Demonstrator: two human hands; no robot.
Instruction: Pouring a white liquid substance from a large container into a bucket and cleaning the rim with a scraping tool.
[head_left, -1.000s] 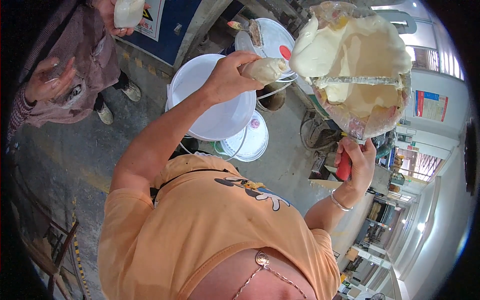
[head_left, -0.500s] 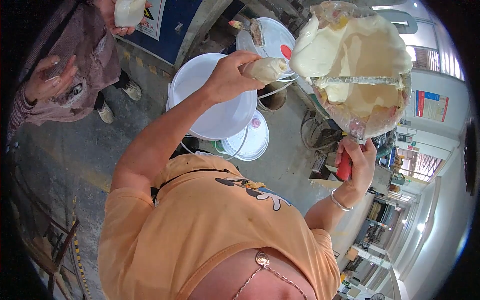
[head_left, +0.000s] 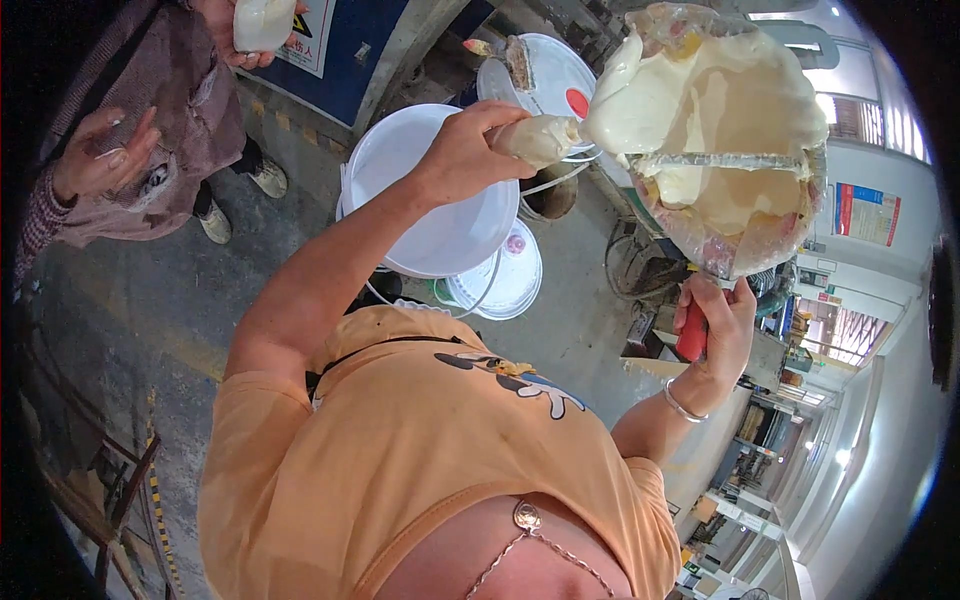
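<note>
My left hand is closed around a cream-coated, bottle-like piece, held sideways. Its narrow end meets or nearly meets the lip of a large pan. My right hand grips the pan by its red handle. Thick cream-coloured liquid lies in the pan and bulges over its left side. A coated bar spans the pan, and dried residue crusts its outside. Below my left hand stands a big white bucket.
A lidded white bucket with a brush on top stands behind. Another white lid is lower down. At the far left, a co-worker's hand holds a white cup-like piece. A blue panel stands nearby.
The view has shifted very slightly. Both hands keep their grips, and the bottle-like piece stays beside the pan's left lip.
</note>
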